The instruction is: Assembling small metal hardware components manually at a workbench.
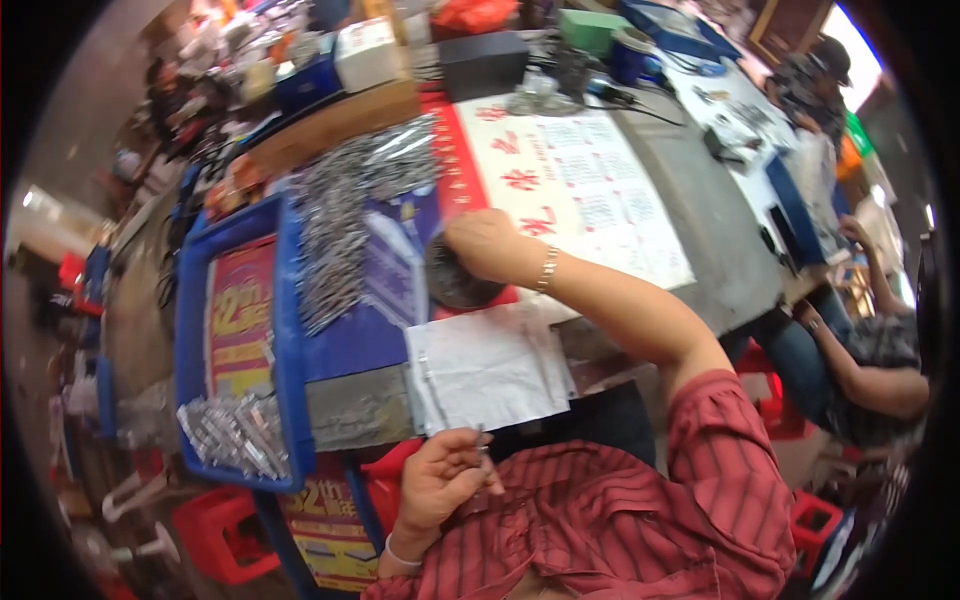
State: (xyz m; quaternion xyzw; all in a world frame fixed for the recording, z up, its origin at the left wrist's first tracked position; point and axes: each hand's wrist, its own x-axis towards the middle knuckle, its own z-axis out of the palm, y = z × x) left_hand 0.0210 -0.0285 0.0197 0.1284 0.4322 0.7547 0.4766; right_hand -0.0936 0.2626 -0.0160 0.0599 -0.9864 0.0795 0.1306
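Observation:
My left hand point(442, 482) is low in front of my body, its fingers pinched on a small thin metal piece point(481, 436). My right hand point(492, 246) reaches across the table and dips over a dark round dish point(462, 284). Its fingers are curled, and the fingertips and anything in them are hidden. A white sheet point(500, 372) lies at the table's near edge between my two hands. Left of the dish, many slim silvery metal parts point(335, 215) are spread on a blue printed sheet point(345, 345).
A blue tray point(297, 350) at the left holds a bundle of silvery parts point(236, 437). A large printed calendar sheet point(625, 205) lies beyond my right arm. Boxes, including a black one point(484, 66), line the back. Red stools point(225, 533) stand around; another person point(865, 350) sits at the right.

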